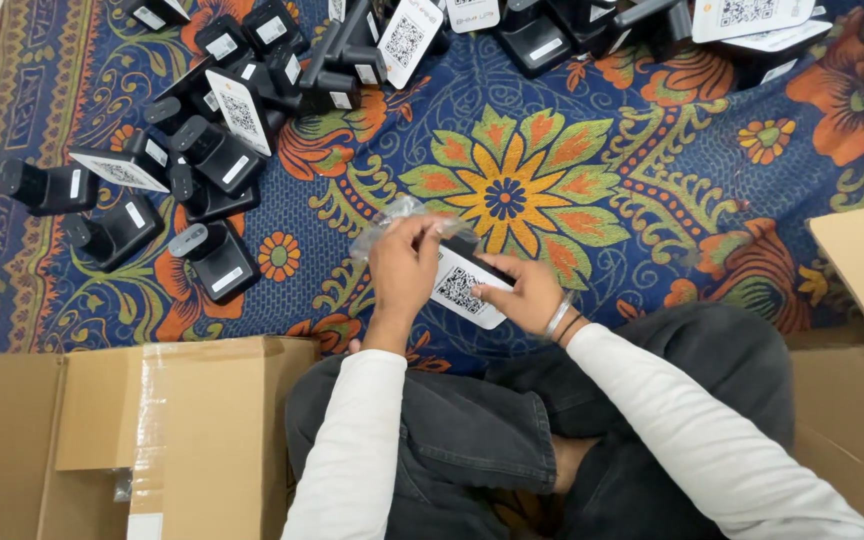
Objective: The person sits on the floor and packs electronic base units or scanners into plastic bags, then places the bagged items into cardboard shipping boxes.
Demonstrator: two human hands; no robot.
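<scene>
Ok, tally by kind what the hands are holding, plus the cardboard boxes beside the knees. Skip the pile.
Black device with white code card: 1, in the right hand
Clear plastic bag: 1, pinched by the left hand
Cardboard boxes: 2
Total: 4
</scene>
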